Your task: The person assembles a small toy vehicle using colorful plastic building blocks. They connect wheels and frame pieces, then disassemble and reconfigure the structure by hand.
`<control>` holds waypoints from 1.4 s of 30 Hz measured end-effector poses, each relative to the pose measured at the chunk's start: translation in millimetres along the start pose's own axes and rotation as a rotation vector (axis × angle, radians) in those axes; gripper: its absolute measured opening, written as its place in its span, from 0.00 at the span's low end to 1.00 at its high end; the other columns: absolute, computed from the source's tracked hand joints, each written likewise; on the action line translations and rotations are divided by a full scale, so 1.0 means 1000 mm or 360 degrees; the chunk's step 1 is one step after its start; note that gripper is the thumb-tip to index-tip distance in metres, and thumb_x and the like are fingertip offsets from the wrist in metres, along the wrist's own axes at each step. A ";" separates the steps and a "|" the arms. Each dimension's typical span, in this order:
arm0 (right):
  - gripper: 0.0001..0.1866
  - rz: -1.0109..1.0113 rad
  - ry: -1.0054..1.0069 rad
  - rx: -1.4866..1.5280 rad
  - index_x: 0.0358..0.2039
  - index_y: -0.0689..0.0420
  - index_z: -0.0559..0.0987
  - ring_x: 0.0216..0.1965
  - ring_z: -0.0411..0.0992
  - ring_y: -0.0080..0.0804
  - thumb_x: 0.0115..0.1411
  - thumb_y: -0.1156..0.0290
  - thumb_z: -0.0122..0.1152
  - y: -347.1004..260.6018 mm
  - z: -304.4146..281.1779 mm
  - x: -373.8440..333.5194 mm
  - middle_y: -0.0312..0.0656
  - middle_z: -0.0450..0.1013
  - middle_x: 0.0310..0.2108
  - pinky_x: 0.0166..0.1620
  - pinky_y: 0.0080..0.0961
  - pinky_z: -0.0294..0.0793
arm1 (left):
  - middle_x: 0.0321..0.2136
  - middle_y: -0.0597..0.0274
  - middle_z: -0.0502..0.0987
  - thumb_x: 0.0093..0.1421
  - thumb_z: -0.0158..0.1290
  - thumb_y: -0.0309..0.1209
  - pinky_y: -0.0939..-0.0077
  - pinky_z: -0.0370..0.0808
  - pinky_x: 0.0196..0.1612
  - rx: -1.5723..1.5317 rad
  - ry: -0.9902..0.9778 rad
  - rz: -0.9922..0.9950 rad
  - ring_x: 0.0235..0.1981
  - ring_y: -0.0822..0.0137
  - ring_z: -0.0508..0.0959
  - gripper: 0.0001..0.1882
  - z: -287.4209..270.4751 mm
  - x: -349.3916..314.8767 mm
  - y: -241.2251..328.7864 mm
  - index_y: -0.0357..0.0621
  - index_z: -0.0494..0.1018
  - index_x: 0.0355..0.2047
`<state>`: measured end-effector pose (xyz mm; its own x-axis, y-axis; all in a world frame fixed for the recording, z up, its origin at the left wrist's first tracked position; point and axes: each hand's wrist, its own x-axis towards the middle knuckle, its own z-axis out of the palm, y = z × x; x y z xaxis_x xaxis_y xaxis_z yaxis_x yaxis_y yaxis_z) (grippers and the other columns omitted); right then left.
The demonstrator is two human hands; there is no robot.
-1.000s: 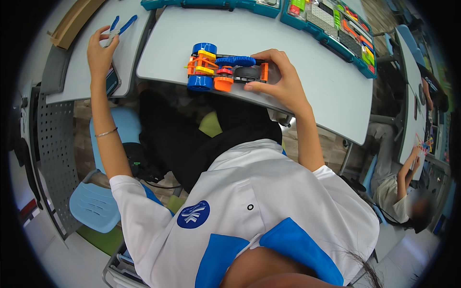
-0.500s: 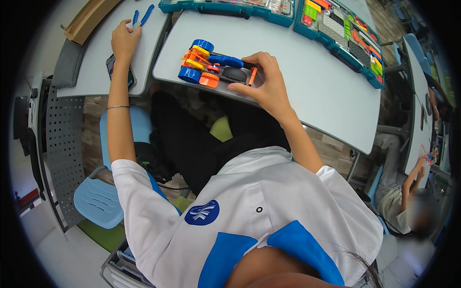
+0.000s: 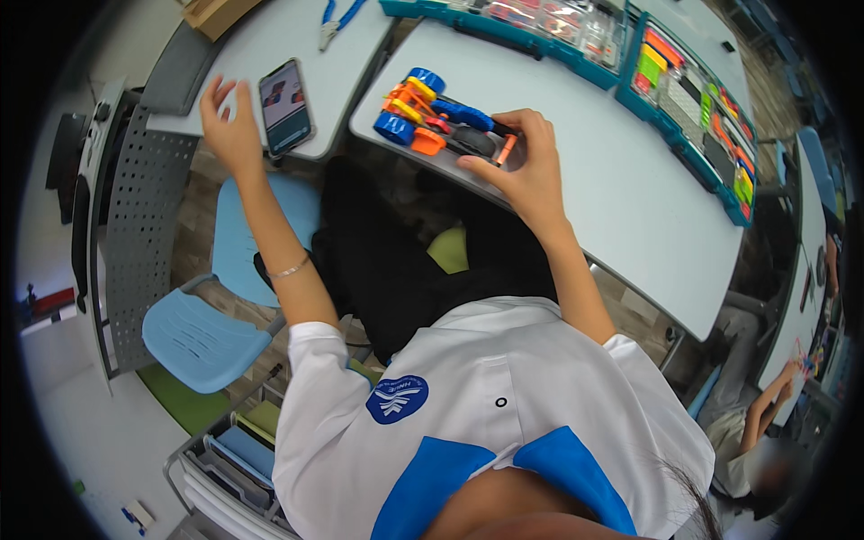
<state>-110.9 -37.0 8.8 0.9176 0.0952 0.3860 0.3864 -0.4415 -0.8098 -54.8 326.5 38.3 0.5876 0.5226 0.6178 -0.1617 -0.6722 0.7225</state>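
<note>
A toy car built of orange, yellow, blue and black parts rests at the near left corner of the right-hand table. My right hand grips its right end, with the thumb on the near side and the fingers on the far side. To the left, my left hand is raised beside a phone, fingers apart and holding nothing. The phone lies on the left-hand table with its screen lit, showing pictures. Farther back on that table are blue-handled pliers.
Two teal cases of sorted building parts line the far side of the right-hand table. A cardboard box stands at the far left. Light blue chairs are below on the left. Another person sits at the far right.
My left hand has left the pliers, which now lie on the table, and has come back beside the phone. My right hand stays on the toy car. The whole view has shifted.
</note>
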 end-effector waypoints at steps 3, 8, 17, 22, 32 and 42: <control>0.31 0.0081 -0.0051 0.0032 0.41 0.59 0.75 0.46 0.66 0.39 0.41 0.57 0.81 -0.007 0.000 0.001 0.40 0.71 0.40 0.50 0.34 0.68 | 0.41 0.59 0.79 0.63 0.58 0.31 0.76 0.72 0.48 -0.0059 0.0338 -0.0246 0.43 0.71 0.77 0.18 -0.047 -0.032 -0.043 0.38 0.74 0.51; 0.39 0.0083 -0.0094 -0.0027 0.51 0.59 0.73 0.50 0.66 0.40 0.42 0.56 0.81 -0.007 -0.002 -0.001 0.44 0.70 0.46 0.54 0.35 0.68 | 0.40 0.61 0.80 0.63 0.58 0.31 0.80 0.73 0.41 0.0035 0.0180 -0.0560 0.39 0.74 0.77 0.18 -0.070 -0.109 -0.119 0.38 0.72 0.52; 0.36 0.0169 0.0299 0.0076 0.62 0.59 0.68 0.62 0.65 0.39 0.63 0.43 0.55 0.019 -0.080 -0.041 0.47 0.70 0.57 0.66 0.40 0.56 | 0.40 0.55 0.80 0.60 0.58 0.29 0.70 0.74 0.49 0.0089 -0.0140 -0.0930 0.42 0.64 0.80 0.20 -0.058 -0.185 -0.148 0.37 0.71 0.52; 0.43 0.0419 0.0894 0.0008 0.62 0.64 0.66 0.62 0.65 0.41 0.70 0.36 0.27 0.051 -0.171 -0.123 0.51 0.68 0.60 0.66 0.42 0.56 | 0.39 0.55 0.80 0.61 0.56 0.28 0.70 0.74 0.48 0.0059 -0.0206 -0.1033 0.41 0.66 0.79 0.21 -0.045 -0.207 -0.132 0.36 0.70 0.54; 0.42 0.0533 0.1100 -0.0389 0.58 0.65 0.72 0.58 0.68 0.40 0.71 0.38 0.27 0.028 -0.184 -0.153 0.54 0.70 0.54 0.63 0.36 0.64 | 0.38 0.55 0.80 0.62 0.57 0.30 0.69 0.76 0.46 0.0101 -0.0379 -0.1078 0.41 0.63 0.80 0.24 -0.009 -0.238 -0.126 0.32 0.67 0.56; 0.31 0.0796 0.1192 -0.0450 0.37 0.65 0.77 0.32 0.73 0.26 0.75 0.50 0.33 0.054 -0.202 -0.163 0.41 0.74 0.32 0.40 0.20 0.74 | 0.38 0.55 0.79 0.61 0.56 0.27 0.68 0.75 0.47 0.0247 -0.0474 -0.0987 0.42 0.63 0.80 0.23 0.006 -0.284 -0.125 0.33 0.68 0.55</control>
<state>-258.5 -256.9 -8.6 0.6342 -0.7183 0.2860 -0.1629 -0.4858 -0.8588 -197.0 258.8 -229.0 0.7301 0.6830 -0.0210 0.3755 -0.3753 0.8474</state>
